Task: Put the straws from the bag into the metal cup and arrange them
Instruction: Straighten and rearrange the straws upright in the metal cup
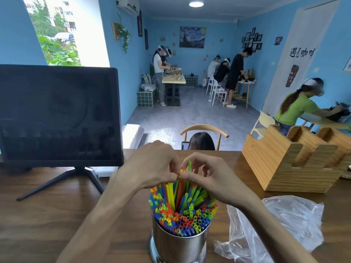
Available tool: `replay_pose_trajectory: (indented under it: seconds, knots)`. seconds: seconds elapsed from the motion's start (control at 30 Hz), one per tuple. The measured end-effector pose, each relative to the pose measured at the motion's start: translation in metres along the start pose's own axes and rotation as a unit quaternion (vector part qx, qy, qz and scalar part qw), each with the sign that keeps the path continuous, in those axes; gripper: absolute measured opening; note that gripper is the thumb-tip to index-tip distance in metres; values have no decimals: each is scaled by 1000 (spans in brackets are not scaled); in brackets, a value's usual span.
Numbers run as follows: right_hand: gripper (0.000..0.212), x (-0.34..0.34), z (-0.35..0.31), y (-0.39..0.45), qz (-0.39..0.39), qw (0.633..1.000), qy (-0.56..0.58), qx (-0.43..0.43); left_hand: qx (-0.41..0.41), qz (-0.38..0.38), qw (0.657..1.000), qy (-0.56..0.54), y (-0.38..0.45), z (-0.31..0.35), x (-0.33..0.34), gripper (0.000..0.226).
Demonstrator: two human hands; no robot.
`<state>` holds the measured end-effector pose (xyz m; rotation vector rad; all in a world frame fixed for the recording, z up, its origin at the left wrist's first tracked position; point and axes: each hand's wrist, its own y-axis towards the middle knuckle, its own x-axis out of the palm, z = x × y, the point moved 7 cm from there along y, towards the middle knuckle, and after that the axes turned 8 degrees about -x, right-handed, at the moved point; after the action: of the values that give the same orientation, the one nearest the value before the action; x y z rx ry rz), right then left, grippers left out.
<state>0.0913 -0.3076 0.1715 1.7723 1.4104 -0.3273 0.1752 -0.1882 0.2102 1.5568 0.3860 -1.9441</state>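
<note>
A shiny metal cup [178,243] stands on the wooden table near the front edge, packed with many colourful straws [182,215] in red, blue, green and yellow. Several straws at the back stick up higher than the rest. My left hand [150,166] and my right hand [209,177] meet just above the cup, fingertips pinching the raised tips of a few tall straws, one green and one yellow. The clear plastic bag [281,228] lies crumpled and flat on the table to the right of the cup.
A dark monitor [57,114] on a tripod stand fills the left of the table. A wooden organiser box [288,158] sits at the right. A seated person's head [201,141] and chair back show beyond the far edge. Other people work at tables further back.
</note>
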Motion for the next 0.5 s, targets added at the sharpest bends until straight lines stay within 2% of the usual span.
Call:
replay_pose_trajectory:
  seconds: [0.1,0.2,0.27,0.33,0.4,0.5]
  knots:
    - [29,-1,0,-3,32,999,8,14,-3,-14,1000,-12,-1,0,0,7]
    - [19,1,-3,-4,41,999,-18,3,8,-22,998,-58,-3,2,-4,4]
    - [13,3,-4,-4,36,999,-33,-2,11,4,994,-112,-5,2,-15,3]
    - [21,3,-4,-4,32,999,-29,1,1,70,981,-182,-6,-5,-30,8]
    - [25,2,-7,-4,26,1000,-12,2,-6,146,949,-279,-10,-11,-42,15]
    - [25,7,-14,-3,0,998,55,1,11,266,871,-413,-22,-12,-60,18]
